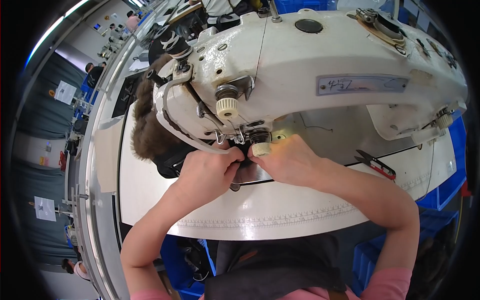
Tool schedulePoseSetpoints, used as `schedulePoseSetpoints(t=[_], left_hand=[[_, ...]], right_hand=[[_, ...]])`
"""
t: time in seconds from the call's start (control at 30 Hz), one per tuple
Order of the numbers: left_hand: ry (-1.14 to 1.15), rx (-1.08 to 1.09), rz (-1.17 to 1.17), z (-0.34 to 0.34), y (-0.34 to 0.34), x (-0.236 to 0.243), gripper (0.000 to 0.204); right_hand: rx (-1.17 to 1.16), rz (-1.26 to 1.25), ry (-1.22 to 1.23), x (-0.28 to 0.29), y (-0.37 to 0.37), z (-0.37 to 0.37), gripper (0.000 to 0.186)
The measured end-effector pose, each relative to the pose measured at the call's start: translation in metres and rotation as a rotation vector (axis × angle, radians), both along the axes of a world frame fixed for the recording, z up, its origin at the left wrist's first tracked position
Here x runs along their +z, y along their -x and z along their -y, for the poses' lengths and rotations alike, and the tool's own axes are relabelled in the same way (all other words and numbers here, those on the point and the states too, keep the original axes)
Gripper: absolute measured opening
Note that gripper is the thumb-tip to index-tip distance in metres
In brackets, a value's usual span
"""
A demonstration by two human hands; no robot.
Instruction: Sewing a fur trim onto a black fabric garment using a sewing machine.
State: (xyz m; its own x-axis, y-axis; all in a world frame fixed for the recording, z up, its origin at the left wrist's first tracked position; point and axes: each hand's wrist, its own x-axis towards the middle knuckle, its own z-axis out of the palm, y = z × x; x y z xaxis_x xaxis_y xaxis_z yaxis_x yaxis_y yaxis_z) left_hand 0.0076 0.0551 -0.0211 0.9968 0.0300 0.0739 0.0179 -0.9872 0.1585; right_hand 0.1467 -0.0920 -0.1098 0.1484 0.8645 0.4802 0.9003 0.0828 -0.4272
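A white industrial sewing machine (292, 55) stands in front of me. Close under its needle area my left hand (207, 172) is closed, thumb and fingers pinching black fabric (165, 167). From the other side my right hand (287, 160) also grips the fabric, fingertips curled in beside the presser area. Between them the two hands nearly meet, and the machine's cream tension knob partly covers the right fingertips. The fabric runs out to the left, showing a zipper on it. Brown fur (150, 117) lies behind the machine head. Needle and presser foot are hidden.
Red-handled thread snips (377, 165) lie on the white table (280, 212), right of my right forearm. A ruler scale is printed along the table's near edge. Blue bins (187, 265) stand below. A loose dark thread (317, 127) lies on the metal plate. Other people sit farther off at left.
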Motion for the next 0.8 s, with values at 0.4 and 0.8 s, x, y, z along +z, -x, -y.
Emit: schedulePoseSetpoints(t=[0.4,0.8], left_hand=[[0.06,0.128,-0.006,0.004,-0.001,-0.008,0.011],[0.058,0.105,-0.108,-0.003,0.0,0.005,0.015]], right_hand=[[-0.033,0.074,0.062,0.0,0.001,-0.001,0.012],[-0.102,0.176,0.012,0.001,0.004,0.007,0.008]])
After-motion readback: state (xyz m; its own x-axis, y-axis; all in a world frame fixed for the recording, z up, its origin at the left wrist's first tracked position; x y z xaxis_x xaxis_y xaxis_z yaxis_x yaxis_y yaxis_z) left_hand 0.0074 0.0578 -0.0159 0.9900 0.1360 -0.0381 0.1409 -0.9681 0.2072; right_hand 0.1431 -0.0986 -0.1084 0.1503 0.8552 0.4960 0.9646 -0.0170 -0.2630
